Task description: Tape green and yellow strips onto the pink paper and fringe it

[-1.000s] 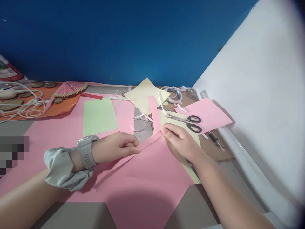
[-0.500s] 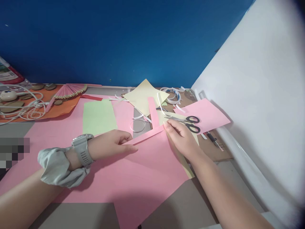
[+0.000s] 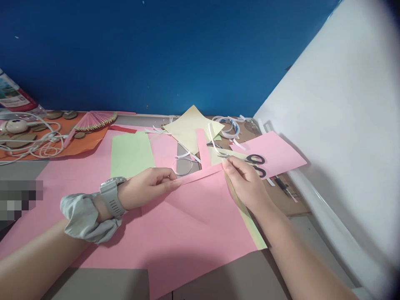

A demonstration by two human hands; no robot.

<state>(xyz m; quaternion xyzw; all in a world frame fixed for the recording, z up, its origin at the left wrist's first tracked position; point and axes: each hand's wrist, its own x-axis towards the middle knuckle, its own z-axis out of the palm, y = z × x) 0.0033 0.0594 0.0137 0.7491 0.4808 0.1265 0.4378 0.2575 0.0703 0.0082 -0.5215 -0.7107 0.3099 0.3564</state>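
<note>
A large sheet of pink paper [image 3: 200, 233] lies in front of me, its far edge folded over into a narrow strip. My left hand [image 3: 153, 183], with a grey watch and a pale scrunchie at the wrist, pinches the left end of that fold between thumb and fingers. At the fold's right end, my right hand [image 3: 243, 177] pinches the corner. Black-handled scissors [image 3: 256, 159] lie just beyond the right hand, which partly hides them. A loose pink paper strip [image 3: 203, 148] touches the fold from behind. Yellowish-green paper [image 3: 258, 233] shows under the sheet's right side.
Beyond the hands are yellow paper [image 3: 190, 125], green paper [image 3: 133, 154], a tape roll [image 3: 230, 129], pink paper [image 3: 275, 154] and a pen [image 3: 280, 183]. Leftward sit a pleated paper fan [image 3: 96, 120], white cables [image 3: 46, 135] and a bottle [image 3: 15, 93]. Blue and white walls bound the table.
My left hand has slid rightward along the fold, closer to the right hand. The pink sheet has turned slightly, its right corner lower now. The view has shifted a little.
</note>
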